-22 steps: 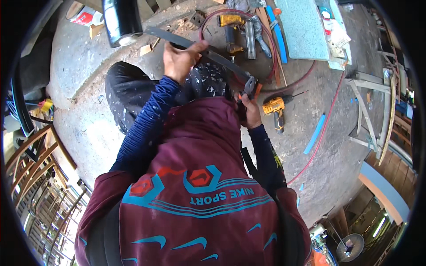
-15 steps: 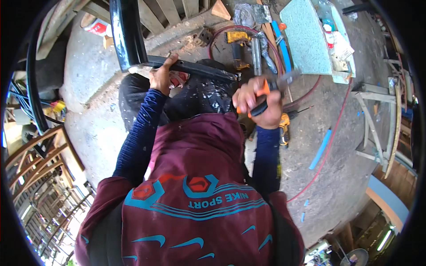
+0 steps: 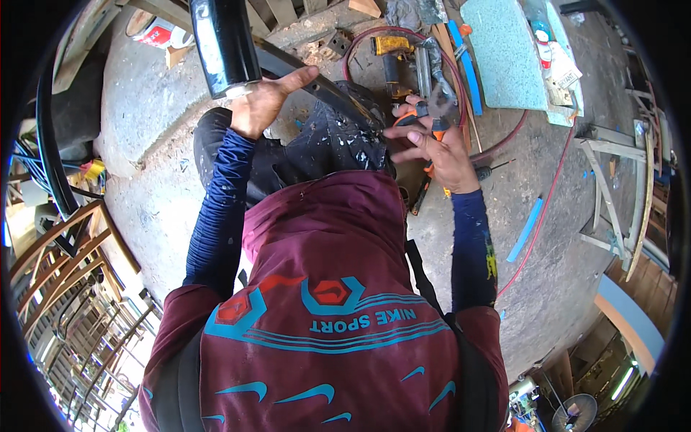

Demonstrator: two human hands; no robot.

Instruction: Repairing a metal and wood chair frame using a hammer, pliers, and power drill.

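Observation:
My left hand (image 3: 260,104) grips a dark flat bar (image 3: 338,101) close to where it meets a thick glossy black post (image 3: 224,50). Its thumb stretches along the bar and the other fingers go out of sight beneath. The bar slants down to the right across my paint-spattered trousers, and its far end comes near my right hand (image 3: 440,155). In that hand lies a pair of pliers (image 3: 437,128) with orange and black handles, its jaws pointing away from me. The fingers are loosely spread around the handles.
A yellow and black power drill (image 3: 392,61) lies on the floor ahead, ringed by a red hose (image 3: 350,50). Right of it stand blue strips (image 3: 468,72) and a pale speckled foam box (image 3: 504,65) with bottles. A screwdriver (image 3: 493,169) lies beside my right wrist. Wooden frames (image 3: 65,252) stand at left.
The post and bar have shifted right and tilted more steeply, my left hand with them. My right hand has moved slightly right, its fingers loosening around the pliers.

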